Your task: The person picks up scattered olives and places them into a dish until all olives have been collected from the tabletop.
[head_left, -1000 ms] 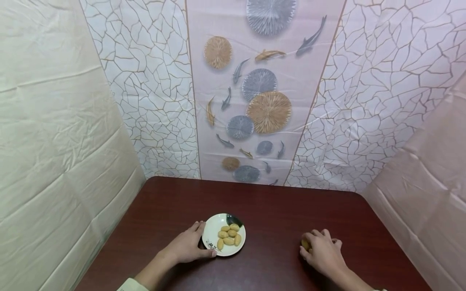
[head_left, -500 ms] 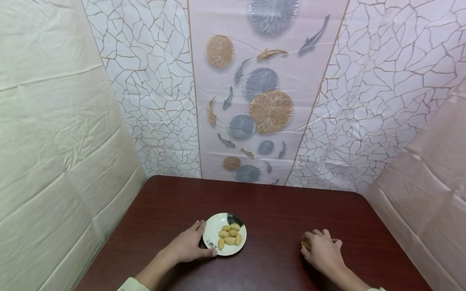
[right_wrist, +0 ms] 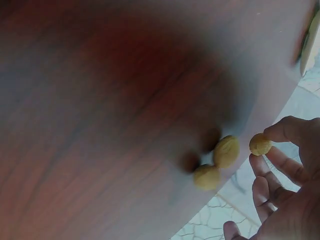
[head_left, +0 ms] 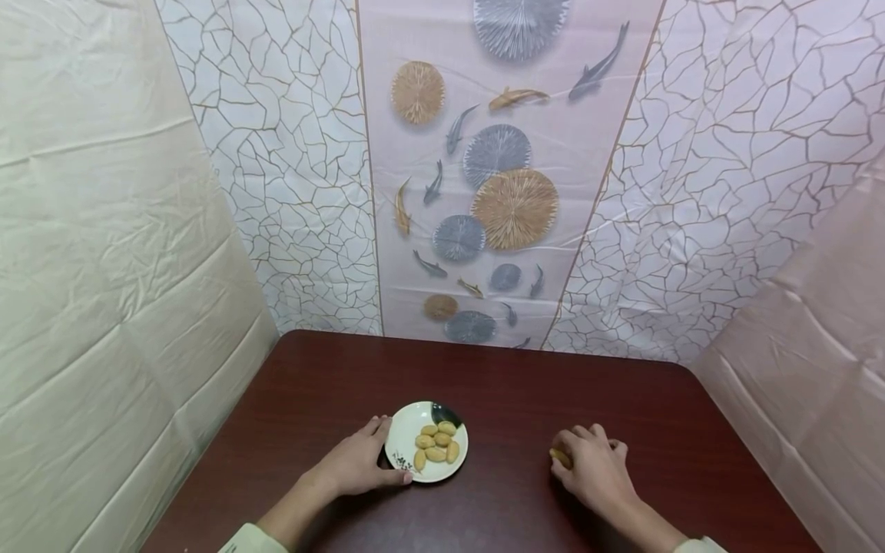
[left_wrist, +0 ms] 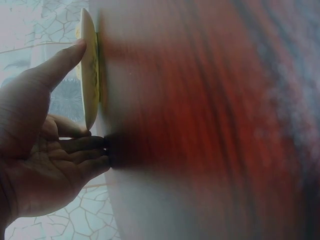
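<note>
In the head view, my left hand (head_left: pixel 356 461) holds the left rim of a small white plate (head_left: pixel 399 427) with a dark green patch. Its thumb and index finger touch the rim; the left wrist view shows the plate (left_wrist: pixel 89 100) edge-on between them. Several yellow-brown oval nut-like pieces (head_left: pixel 435 455) lie on the plate. At the right, my right hand (head_left: pixel 596 470) is low over the table. In the right wrist view this hand (right_wrist: pixel 287 185) pinches one similar oval piece (right_wrist: pixel 260 144) between thumb and fingers. Two more pieces (right_wrist: pixel 226 152) sit on the table beside it.
A dark red-brown wooden table (head_left: pixel 498 384) lies under everything. Behind it hangs a cloth (head_left: pixel 415 269) printed with fish and round shapes. Pale fabric walls (head_left: pixel 117 269) stand at left and right.
My right hand has moved slightly left and away from me, with a yellow-brown piece at its fingers. The left hand and plate stay in place; the head view shifts slightly.
</note>
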Tool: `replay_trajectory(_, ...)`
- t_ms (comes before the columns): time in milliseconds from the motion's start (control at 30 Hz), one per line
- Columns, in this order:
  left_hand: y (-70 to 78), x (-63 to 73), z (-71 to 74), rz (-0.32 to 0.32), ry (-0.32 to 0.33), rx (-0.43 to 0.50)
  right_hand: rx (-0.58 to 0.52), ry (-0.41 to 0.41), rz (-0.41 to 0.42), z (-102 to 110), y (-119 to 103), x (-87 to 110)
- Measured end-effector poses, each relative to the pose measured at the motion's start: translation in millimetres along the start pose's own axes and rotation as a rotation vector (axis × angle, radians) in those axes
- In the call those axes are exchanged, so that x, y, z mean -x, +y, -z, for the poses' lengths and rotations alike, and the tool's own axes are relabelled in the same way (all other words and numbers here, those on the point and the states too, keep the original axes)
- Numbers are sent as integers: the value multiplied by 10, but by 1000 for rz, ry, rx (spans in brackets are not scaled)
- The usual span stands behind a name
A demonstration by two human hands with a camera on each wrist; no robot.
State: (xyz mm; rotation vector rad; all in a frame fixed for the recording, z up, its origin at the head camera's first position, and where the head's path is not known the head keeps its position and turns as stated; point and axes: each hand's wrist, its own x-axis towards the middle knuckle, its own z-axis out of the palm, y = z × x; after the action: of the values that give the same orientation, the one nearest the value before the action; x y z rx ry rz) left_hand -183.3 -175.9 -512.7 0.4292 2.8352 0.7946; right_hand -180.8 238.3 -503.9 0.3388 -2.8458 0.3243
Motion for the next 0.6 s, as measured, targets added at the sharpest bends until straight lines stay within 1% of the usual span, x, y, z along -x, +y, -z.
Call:
replay_trajectory(133,-1,-6,2,-1,-1,0,-19,24,41,-17,-119,-50)
replay_trajectory(300,-5,-10,-1,-2,2,-8,-51,20,82,-31,-312,-100)
replay_trajectory(500,3,-8,-1,2,4,-15,-88,43,150,-66,-535,-166)
replay_trajectory(600,13,-2,3,3,4,-15,-114,32,163,-84,-630,-217)
